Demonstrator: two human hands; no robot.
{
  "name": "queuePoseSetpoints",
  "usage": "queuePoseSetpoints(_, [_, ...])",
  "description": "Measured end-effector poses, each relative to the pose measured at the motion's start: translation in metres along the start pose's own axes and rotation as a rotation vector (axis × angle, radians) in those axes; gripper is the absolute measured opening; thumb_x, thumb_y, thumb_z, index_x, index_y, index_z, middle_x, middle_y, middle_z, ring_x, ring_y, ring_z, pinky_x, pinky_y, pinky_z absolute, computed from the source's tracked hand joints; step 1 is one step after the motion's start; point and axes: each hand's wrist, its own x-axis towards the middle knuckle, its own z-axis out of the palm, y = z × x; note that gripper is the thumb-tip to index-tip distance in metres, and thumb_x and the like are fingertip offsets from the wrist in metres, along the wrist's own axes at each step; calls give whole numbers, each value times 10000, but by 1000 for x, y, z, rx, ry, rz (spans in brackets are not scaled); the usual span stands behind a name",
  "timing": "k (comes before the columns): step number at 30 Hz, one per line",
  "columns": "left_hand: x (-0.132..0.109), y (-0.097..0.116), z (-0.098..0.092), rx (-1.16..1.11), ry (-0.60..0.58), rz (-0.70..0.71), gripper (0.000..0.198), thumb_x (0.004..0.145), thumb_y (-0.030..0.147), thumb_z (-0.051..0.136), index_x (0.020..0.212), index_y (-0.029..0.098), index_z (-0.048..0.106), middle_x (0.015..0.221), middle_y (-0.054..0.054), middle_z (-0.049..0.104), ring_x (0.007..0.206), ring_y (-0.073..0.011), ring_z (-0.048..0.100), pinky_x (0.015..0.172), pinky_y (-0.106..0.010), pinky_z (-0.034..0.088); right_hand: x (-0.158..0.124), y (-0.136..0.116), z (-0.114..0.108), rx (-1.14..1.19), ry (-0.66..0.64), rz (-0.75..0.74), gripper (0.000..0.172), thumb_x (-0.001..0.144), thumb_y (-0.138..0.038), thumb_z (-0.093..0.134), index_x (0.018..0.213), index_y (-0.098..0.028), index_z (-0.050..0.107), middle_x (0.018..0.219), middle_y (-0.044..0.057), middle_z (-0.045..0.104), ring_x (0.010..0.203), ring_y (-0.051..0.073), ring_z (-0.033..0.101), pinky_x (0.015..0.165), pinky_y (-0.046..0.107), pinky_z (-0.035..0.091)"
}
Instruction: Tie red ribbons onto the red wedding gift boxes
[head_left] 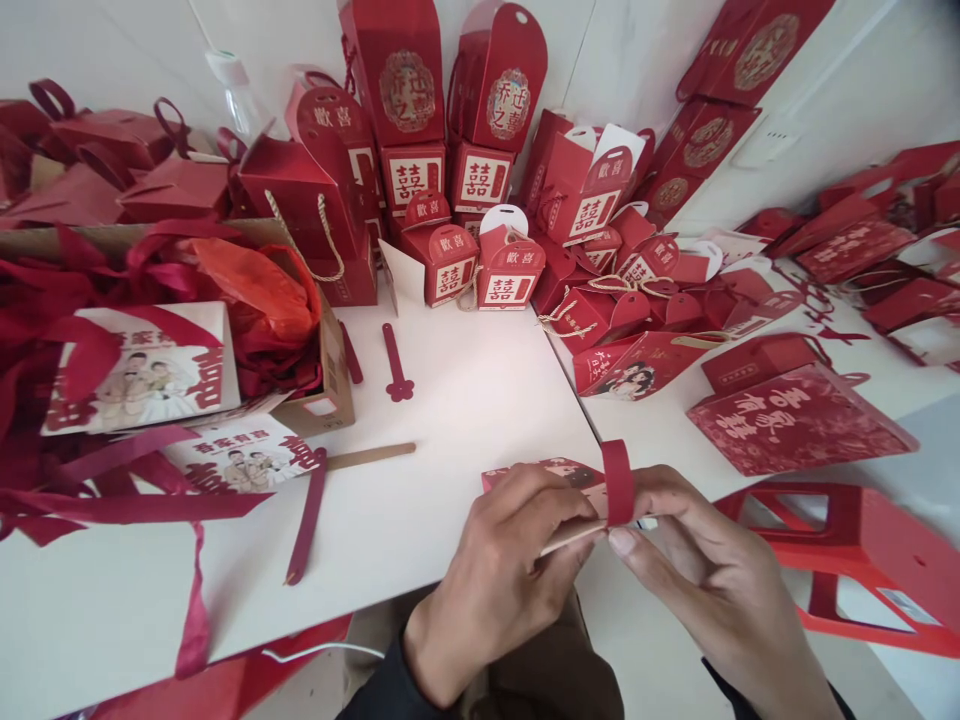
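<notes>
Close to the front edge of the table, my left hand is closed around a small red printed gift box, much of which its fingers cover. A red strap arches up from the box between my two hands. With thumb and fingers my right hand pinches the strap's lower end against the edge of the box. To the left on the tabletop lie a dark red strap, another red strip with a flower-shaped end and a thin brown strip.
A cardboard box full of red ribbons and printed cards stands at left. Several red gift boxes are stacked along the wall. Flat printed bags and a red box with cut-out windows lie at right. A seam divides the tables.
</notes>
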Motion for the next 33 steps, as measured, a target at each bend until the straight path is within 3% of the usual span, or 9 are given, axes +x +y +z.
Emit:
queuePoseSetpoints(9, [-2, 0, 2, -74, 27, -69, 107, 921, 163, 706, 1028, 165, 700, 989, -66, 731, 1064, -168, 707, 946, -287, 589, 4, -2, -4, 62, -103, 59, 147, 1025, -304, 613, 1150, -330, 687, 1220, 28, 685, 1157, 220, 669, 961, 294, 567])
queuePoseSetpoints(15, [-2, -1, 3, -136, 50, -161, 99, 914, 193, 729, 1013, 192, 724, 994, -52, 742, 1038, -175, 714, 907, -307, 596, 4, -7, 1, 109, -53, 140, 127, 1004, -389, 641, 1048, -288, 702, 1143, 44, 699, 1076, 232, 693, 952, 319, 569])
queuePoseSetpoints(18, [-1, -3, 3, -152, 55, -233, 78, 911, 212, 737, 988, 211, 726, 974, -38, 727, 958, -152, 711, 820, -265, 600, 5, -5, 0, 65, 81, 82, 154, 1016, -376, 633, 1163, -334, 634, 1071, 13, 695, 1009, 186, 698, 883, 263, 579])
queuePoseSetpoints(21, [-1, -4, 2, -157, 40, -240, 74, 914, 216, 734, 987, 215, 723, 968, -32, 715, 934, -143, 702, 789, -246, 591, 14, -4, -8, 29, 220, -26, 300, 1042, -359, 601, 1328, -400, 521, 1036, -12, 683, 1024, 152, 678, 873, 230, 569])
queuePoseSetpoints(24, [-2, -3, 2, -141, 16, -194, 90, 911, 214, 740, 1000, 215, 727, 971, -28, 718, 956, -148, 700, 859, -277, 580, 31, -4, -22, -79, 143, -44, 375, 1038, -379, 608, 1395, -408, 498, 1041, -9, 664, 1021, 157, 656, 886, 257, 550])
queuePoseSetpoints(28, [-6, -3, 3, -146, 2, -186, 117, 924, 204, 724, 1037, 220, 698, 1007, -29, 717, 972, -144, 697, 824, -258, 574, 51, -8, -37, -274, -151, -25, 308, 1011, -452, 633, 1308, -378, 599, 1001, -11, 666, 963, 175, 655, 856, 289, 532])
queuePoseSetpoints(30, [-9, -4, 3, -138, 9, -217, 129, 925, 196, 720, 1033, 219, 654, 998, -22, 704, 955, -134, 693, 785, -234, 569, 50, -13, -38, -322, -131, -22, 215, 1015, -454, 616, 1200, -344, 614, 953, -15, 670, 910, 177, 660, 787, 277, 534])
queuePoseSetpoints(33, [-12, -5, 4, -129, 16, -207, 135, 929, 183, 714, 1031, 220, 633, 1001, -17, 694, 976, -133, 696, 817, -238, 571, 37, -24, -33, -398, 42, 25, 172, 1012, -470, 592, 1039, -301, 599, 871, -18, 659, 762, 173, 646, 627, 257, 510])
